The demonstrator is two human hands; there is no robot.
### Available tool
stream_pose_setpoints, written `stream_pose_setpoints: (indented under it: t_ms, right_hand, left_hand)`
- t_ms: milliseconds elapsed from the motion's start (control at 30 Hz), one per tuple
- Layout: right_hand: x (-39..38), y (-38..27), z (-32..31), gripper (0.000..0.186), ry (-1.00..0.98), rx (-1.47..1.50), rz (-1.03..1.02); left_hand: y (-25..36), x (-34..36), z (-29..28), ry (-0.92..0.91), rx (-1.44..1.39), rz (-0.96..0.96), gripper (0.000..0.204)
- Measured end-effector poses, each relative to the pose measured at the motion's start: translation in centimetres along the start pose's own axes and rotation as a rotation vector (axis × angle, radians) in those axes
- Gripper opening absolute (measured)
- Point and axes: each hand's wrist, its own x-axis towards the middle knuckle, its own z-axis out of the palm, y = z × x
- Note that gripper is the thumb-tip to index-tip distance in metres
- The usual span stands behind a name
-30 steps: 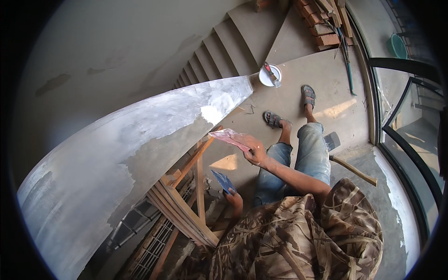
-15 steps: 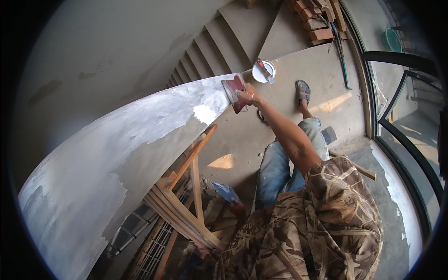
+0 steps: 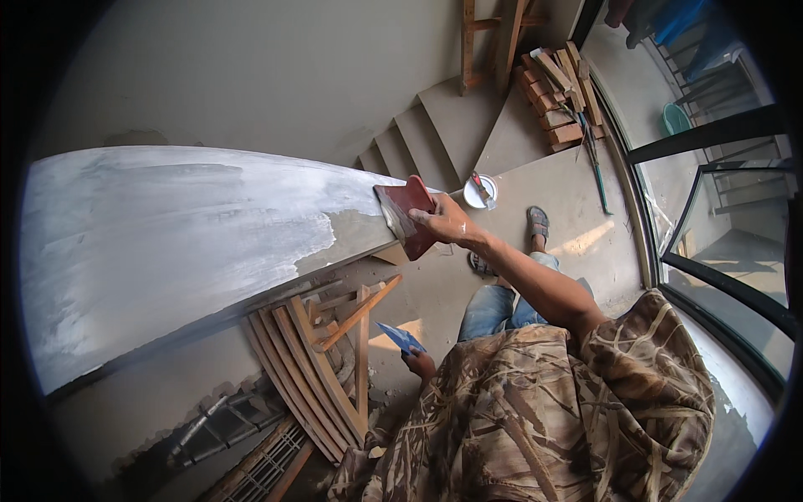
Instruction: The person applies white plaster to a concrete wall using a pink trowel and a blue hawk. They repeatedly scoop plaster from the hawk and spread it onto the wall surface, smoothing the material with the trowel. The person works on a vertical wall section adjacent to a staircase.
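My right hand (image 3: 447, 221) is closed around a dark red putty spreader (image 3: 405, 204); its edge, smeared with pale putty, is against or just over the far end of a long curved wall surface (image 3: 167, 209). Wet white putty covers most of that surface, while a bare grey patch (image 3: 355, 236) shows beside the spreader. Lower down, near my body, my left hand (image 3: 421, 365) grips a blue flat spreader (image 3: 399, 337) with its blade pointing up and left. The lower part of this hand is hidden by my camouflage-patterned shirt.
A white bucket (image 3: 470, 199) with a red-handled flat tool (image 3: 478, 181) across it stands on the floor. Steps (image 3: 422, 138) descend behind the wall. Bricks (image 3: 544, 102) and wood are piled at far right. Curved timber strips (image 3: 305, 368) lean below the surface; a dark-framed glass door (image 3: 711, 134) stands right.
The view has shifted, showing the wall surface flatter across the picture. My right hand has moved the red spreader nearer to me. The blue spreader stays in my left hand.
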Motion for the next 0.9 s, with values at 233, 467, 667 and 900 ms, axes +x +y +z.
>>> stream_pose_setpoints:
  t_ms: [233, 467, 667, 900]
  right_hand:
    - [-4.3, -9.7, -2.6, 0.03, -0.075, 0.174, -0.109]
    - [-3.5, -1.4, -1.3, 0.033, 0.127, -0.147, -0.538]
    - [-9.0, 3.6, 2.9, 0.059, 0.113, -0.271, -0.604]
    - [-0.9, 8.9, -5.7, 0.042, 0.242, -0.268, 0.125]
  left_hand:
    - [0.3, 4.7, 0.1, 0.082, -0.024, 0.066, 0.043]
    - [1.8, 4.7, -3.3, 0.103, -0.048, -0.016, 0.043]
    - [-1.6, 3.3, -3.6, 0.092, -0.029, -0.078, 0.043]
    - [-2.1, 2.5, -3.5, 0.079, -0.03, -0.133, 0.043]
